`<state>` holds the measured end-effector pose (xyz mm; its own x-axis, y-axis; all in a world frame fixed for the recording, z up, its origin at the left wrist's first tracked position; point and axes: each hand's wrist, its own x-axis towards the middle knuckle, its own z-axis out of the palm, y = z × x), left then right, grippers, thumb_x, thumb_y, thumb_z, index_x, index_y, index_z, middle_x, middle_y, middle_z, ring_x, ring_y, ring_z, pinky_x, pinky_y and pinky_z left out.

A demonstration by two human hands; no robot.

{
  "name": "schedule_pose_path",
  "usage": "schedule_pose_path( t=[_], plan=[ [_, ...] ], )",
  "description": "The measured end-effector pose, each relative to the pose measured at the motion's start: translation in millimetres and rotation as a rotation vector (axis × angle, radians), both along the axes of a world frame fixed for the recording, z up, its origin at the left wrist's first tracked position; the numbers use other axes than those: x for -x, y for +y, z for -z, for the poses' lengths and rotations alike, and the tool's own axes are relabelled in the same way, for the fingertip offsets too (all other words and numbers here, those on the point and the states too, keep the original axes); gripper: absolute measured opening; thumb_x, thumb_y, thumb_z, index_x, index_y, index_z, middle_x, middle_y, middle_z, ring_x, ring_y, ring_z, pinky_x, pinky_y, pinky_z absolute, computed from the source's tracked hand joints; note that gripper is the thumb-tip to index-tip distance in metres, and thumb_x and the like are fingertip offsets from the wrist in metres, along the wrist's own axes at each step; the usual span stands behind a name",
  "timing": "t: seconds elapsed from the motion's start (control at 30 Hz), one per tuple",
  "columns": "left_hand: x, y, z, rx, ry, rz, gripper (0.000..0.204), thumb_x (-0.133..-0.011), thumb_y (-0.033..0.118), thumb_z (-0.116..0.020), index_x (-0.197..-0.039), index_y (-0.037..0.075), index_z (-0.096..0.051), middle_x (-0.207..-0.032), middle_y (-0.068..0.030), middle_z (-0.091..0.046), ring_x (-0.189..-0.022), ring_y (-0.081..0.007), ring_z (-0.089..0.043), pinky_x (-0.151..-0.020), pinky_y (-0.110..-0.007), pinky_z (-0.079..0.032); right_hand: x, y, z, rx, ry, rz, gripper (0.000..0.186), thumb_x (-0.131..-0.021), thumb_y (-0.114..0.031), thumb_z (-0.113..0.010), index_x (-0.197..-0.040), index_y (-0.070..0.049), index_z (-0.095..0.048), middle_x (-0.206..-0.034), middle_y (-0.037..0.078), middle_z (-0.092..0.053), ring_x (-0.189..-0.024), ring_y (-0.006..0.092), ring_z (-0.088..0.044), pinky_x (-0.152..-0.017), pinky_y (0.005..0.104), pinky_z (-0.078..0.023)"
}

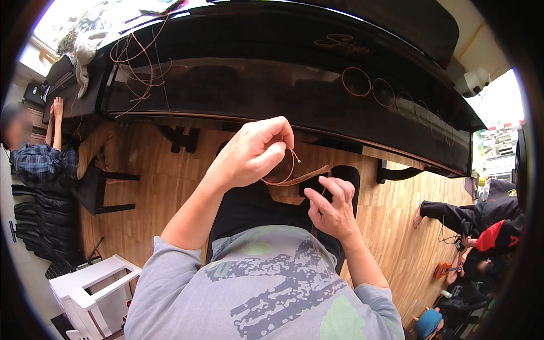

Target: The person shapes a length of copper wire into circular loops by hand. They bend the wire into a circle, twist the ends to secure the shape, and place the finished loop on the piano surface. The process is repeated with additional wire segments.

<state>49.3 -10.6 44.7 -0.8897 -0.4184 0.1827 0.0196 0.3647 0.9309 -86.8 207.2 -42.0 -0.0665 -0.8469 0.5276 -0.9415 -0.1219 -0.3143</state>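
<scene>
My left hand [255, 150] is closed, with thumb and forefinger pinching a coppery guitar string [292, 170] bent into a loop. A small metal ball end hangs from the string just below those fingertips. Strands run across from it toward my right hand [333, 208], where the string bends down between the thumb and fingers, which are curled lightly about it. The exact contact there is too fine to make out. Both hands are over my lap, in front of a glossy black piano [226, 85].
Several coiled strings [356, 82] lie in a row on the piano's right. Loose, tangled strings [141, 68] hang over its left. A person in a checked shirt [42, 158] sits at far left; another person [487, 218] is at right near a small guitar [443, 270]. A white stand [93, 283] is lower left.
</scene>
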Motion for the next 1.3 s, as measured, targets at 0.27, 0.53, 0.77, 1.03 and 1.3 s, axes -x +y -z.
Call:
schedule_pose_path(
  t=[0.27,0.53,0.77,1.03,1.3],
  plan=[
    [-1.5,-5.4,-4.4,0.164,0.102,-0.038,0.012,-0.075,0.0,-0.046,-0.078,0.0,-0.057,-0.068,-0.0055,-0.052,-0.062,-0.013,-0.049,-0.057,-0.027,-0.04,26.9,16.4,18.8,0.126,0.06,-0.069,0.066,-0.066,0.009,-0.066,-0.119,-0.026,-0.051,-0.118,0.01,-0.043,-0.11,0.0321,-0.049,-0.091,0.0471,-0.043],
    [-9.5,-19.5,-24.6,0.332,0.076,-0.141,0.011,-0.071,-0.001,-0.053,-0.076,0.002,-0.062,-0.07,-0.0045,-0.053,-0.059,-0.0132,-0.05,-0.052,-0.026,-0.039,45.3,5.4,-29.8,-0.16,0.479,0.362,0.048,-0.077,0.005,-0.06,-0.119,-0.018,-0.055,-0.145,0.015,-0.037,-0.131,0.035,-0.039,-0.105,0.0496,-0.034],
    [12.8,-1.2,-23.8,0.384,0.138,0.044,0.019,-0.064,-0.006,-0.052,-0.074,0.003,-0.065,-0.07,-0.003,-0.052,-0.053,-0.0096,-0.045,-0.046,-0.024,-0.034,17.4,-30.3,-83.6,-0.012,-0.425,0.05,0.022,-0.081,-0.004,-0.064,-0.102,-0.008,-0.068,-0.092,0.006,-0.067,-0.09,0.0256,-0.06,-0.086,0.0362,-0.041],
    [19.8,0.9,-16.9,0.256,0.098,0.058,0.028,-0.067,-0.008,-0.052,-0.091,0.003,-0.062,-0.064,0.002,-0.042,-0.053,-0.0055,-0.038,-0.047,-0.022,-0.031,13.6,-50.2,-75.6,-0.085,-0.932,-0.049,0.004,-0.085,-0.002,-0.06,-0.084,0.001,-0.063,-0.076,0.004,-0.056,-0.064,0.0069,-0.052,-0.054,0.0213,-0.04],
    [13.9,0.8,-4.5,0.048,0.033,0.112,0.025,-0.073,-0.007,-0.052,-0.096,0.001,-0.059,-0.064,0.0061,-0.04,-0.053,-0.0005,-0.035,-0.048,-0.019,-0.028,35.3,-39.0,-80.9,0.041,-0.846,0.075,0.006,-0.08,0.002,-0.056,-0.075,0.0,-0.057,-0.068,0.0,-0.051,-0.06,0.0057,-0.044,-0.053,0.0199,-0.035]
  ],
)
